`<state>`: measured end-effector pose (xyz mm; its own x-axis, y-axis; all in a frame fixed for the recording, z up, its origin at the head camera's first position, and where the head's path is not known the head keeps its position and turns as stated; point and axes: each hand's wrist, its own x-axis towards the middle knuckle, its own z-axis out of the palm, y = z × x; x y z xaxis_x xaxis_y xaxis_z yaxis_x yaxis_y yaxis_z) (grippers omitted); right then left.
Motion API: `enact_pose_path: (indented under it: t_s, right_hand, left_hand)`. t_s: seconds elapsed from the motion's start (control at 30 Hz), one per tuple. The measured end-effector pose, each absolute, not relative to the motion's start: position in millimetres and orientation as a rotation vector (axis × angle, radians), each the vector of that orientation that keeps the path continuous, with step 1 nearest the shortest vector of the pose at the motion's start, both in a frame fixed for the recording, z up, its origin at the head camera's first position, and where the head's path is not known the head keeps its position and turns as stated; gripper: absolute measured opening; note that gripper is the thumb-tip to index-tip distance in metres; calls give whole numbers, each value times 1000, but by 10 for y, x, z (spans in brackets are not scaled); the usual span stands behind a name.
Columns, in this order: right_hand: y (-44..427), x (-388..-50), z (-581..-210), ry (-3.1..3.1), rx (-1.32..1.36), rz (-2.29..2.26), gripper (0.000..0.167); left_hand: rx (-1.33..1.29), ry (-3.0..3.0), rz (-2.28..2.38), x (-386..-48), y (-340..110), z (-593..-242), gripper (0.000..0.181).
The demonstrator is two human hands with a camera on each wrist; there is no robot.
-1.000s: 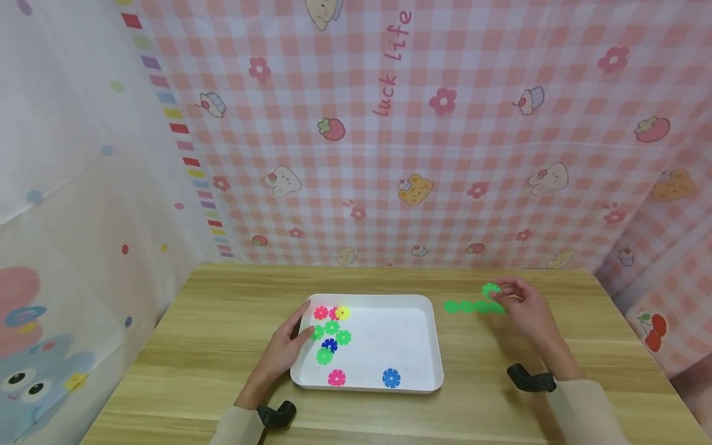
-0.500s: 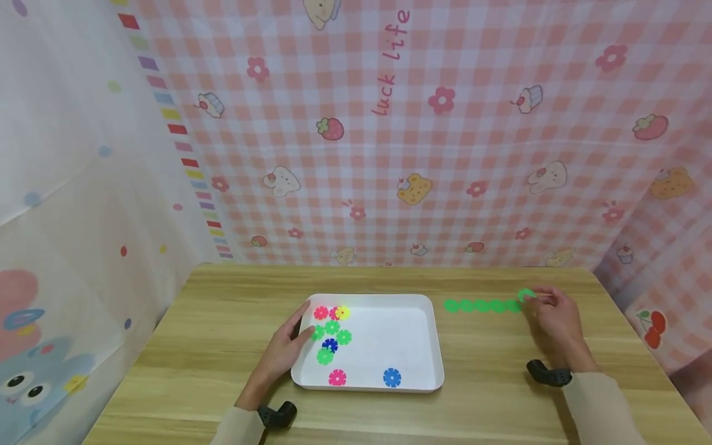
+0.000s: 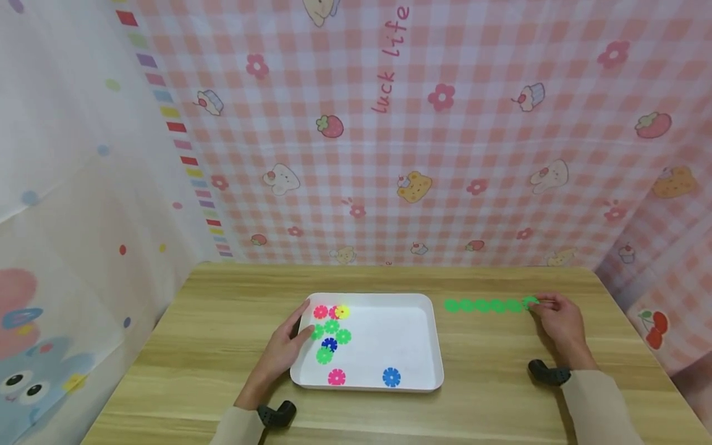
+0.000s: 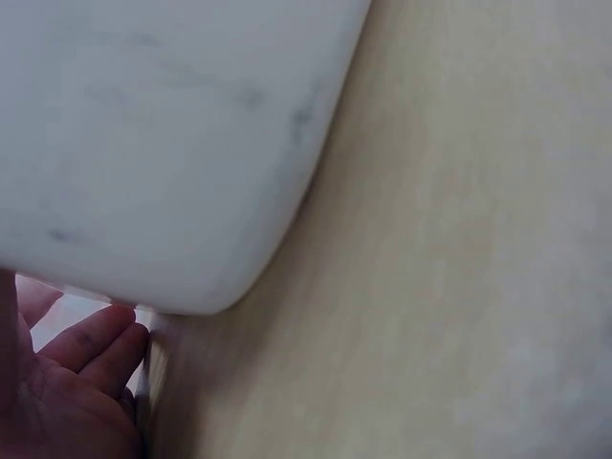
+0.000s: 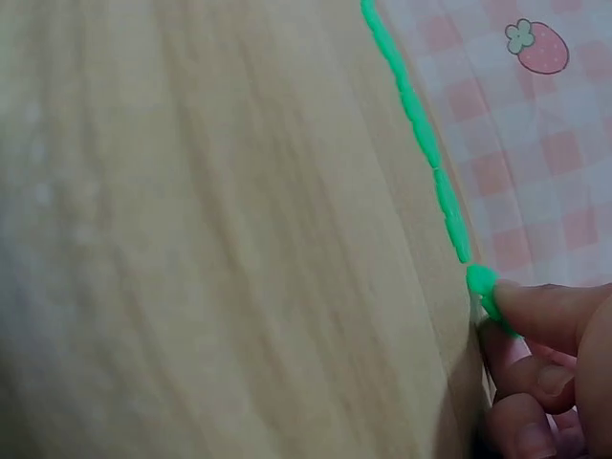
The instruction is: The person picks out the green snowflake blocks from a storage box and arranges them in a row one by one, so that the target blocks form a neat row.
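In the head view my right hand (image 3: 562, 321) pinches a green notched disc (image 3: 530, 303) between thumb and fingers. The disc is at the right end of a straight row of several green notched discs (image 3: 483, 306) on the table. The right wrist view has the pinched disc (image 5: 481, 281) tilted, close to the row's end disc (image 5: 450, 215); a sliver of gap shows there. My left hand (image 3: 282, 347) holds the left side of a white tray (image 3: 389, 388), thumb over the rim and fingers along the outside. The left wrist view shows these fingers (image 4: 96, 344) against the tray's edge.
Several notched discs lie in the tray's left part: green ones (image 3: 332, 326), pink ones (image 3: 321, 312), a yellow (image 3: 342, 312) and a dark blue one (image 3: 329, 345). A pink disc (image 3: 336, 377) and a blue disc (image 3: 392, 377) lie near its front wall. A checked cloth (image 3: 411, 235) hangs behind the table.
My right hand has moved right along the row, leaving one green disc at its end, then lowered another green disc toward the row's right end. The left hand and tray have stayed put.
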<state>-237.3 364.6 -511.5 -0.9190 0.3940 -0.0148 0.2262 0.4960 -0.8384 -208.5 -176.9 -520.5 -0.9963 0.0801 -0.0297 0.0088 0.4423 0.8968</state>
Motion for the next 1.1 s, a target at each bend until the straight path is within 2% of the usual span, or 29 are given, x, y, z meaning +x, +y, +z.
enact_pose_path:
  t_s: [1.1]
  right_hand:
    - [3593, -2419, -5106, -2558, -637, 1269, 29]
  left_hand:
    - [43, 2584, 1641, -2108, -1753, -5192, 57]
